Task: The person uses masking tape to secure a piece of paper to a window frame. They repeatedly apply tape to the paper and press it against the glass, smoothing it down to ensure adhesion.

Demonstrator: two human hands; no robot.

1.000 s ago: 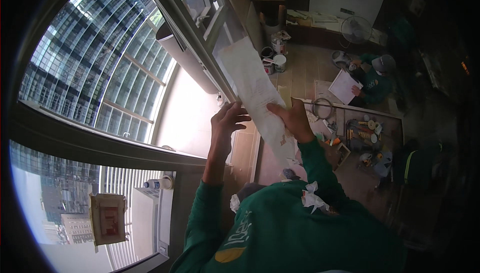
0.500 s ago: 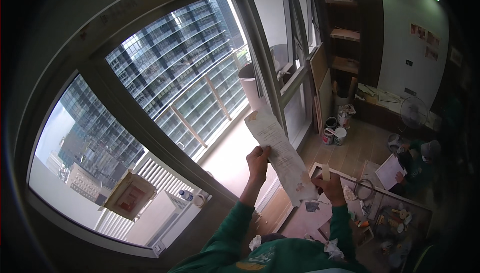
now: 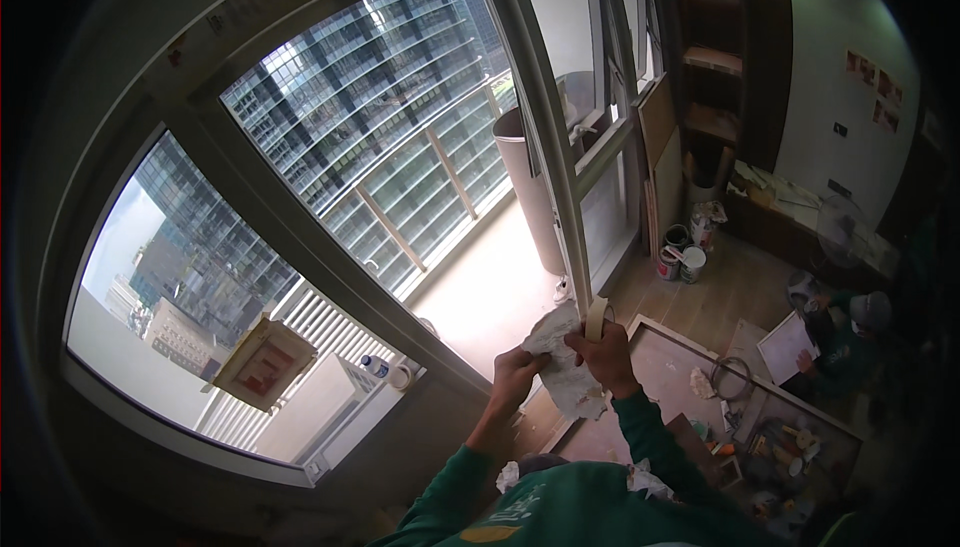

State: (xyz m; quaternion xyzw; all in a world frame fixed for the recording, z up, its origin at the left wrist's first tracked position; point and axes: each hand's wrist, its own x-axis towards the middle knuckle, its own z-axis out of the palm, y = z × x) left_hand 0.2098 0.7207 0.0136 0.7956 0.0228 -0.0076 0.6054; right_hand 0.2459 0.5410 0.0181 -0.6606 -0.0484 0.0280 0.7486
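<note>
In front of my chest I hold a worn, whitish sheet of paper [image 3: 572, 379] with brownish stains and ragged edges. My left hand [image 3: 513, 381] is closed on its left edge, thumb on top. My right hand [image 3: 608, 357] pinches its upper right part. A narrow cream-coloured piece [image 3: 597, 318], perhaps the edge of a tape roll, stands up from my right hand. The paper looks bunched or folded, and part of it is hidden by my fingers.
A glass door frame and bright balcony [image 3: 470, 292] lie ahead. At right are paint cans [image 3: 690, 265], a large framed board [image 3: 680, 352] with tools and debris, and a wire coil [image 3: 733, 379]. A crouching co-worker [image 3: 850, 347] holds a white panel. A bottle [image 3: 374, 365] stands on the windowsill.
The paper was stretched out long between my hands; now it is gathered shorter. My right hand has come up and left, close to my left hand, which has dropped slightly. My view has shifted.
</note>
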